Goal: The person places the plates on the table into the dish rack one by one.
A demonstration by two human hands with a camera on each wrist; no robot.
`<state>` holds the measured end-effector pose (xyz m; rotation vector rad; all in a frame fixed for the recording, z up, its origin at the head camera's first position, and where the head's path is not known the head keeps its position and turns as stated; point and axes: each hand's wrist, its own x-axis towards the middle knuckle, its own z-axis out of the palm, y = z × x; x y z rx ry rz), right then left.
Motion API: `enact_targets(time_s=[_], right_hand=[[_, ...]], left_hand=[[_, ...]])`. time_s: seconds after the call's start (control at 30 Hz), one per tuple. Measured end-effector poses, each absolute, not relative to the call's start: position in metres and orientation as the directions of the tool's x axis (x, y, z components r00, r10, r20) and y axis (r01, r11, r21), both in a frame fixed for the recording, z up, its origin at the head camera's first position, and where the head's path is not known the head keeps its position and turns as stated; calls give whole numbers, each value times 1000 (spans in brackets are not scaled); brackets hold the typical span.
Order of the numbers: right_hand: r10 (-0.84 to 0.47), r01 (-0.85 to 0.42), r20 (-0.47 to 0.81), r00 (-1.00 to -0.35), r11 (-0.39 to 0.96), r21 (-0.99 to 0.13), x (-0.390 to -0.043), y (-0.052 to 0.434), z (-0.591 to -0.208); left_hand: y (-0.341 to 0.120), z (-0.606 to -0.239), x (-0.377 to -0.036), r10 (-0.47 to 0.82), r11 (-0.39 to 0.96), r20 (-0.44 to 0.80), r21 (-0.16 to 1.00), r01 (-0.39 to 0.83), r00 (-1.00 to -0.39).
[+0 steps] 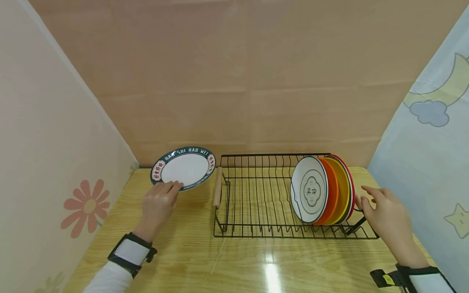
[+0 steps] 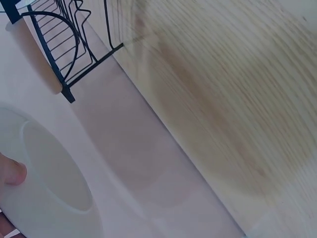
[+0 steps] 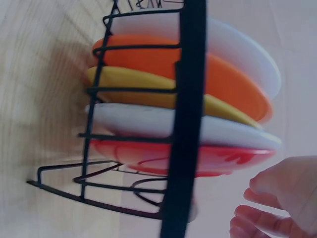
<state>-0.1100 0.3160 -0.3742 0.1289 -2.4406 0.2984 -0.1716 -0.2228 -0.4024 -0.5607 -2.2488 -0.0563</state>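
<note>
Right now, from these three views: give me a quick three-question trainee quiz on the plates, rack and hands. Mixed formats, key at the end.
1. True or false: the left hand holds the green-rimmed plate clear of the rack.
2. How many plates stand on edge in the rack? A) three B) five C) seven
3. Fill in: the right hand is beside the rack's ____ end, next to the red plate.

Key
1. True: the fingers grip its near rim, and it sits left of the rack's wooden handle.
2. B: white, orange, yellow, white, red in the right wrist view.
3. Right; its fingers look relaxed, gripping nothing.
</note>
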Motion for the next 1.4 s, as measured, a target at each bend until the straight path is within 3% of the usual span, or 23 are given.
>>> enact_targets(time_s=[0.57,1.4], right_hand=[[-96,-260,752,-652,960,-102,-105,280,-344],[-115,-391,764,-635,901,-189,-111,215,-336]], left_hand=[[-200,-392,-162,419,862,733,-136,488,-536],[-167,-390,-143,515,794,718,-194,576,-469]])
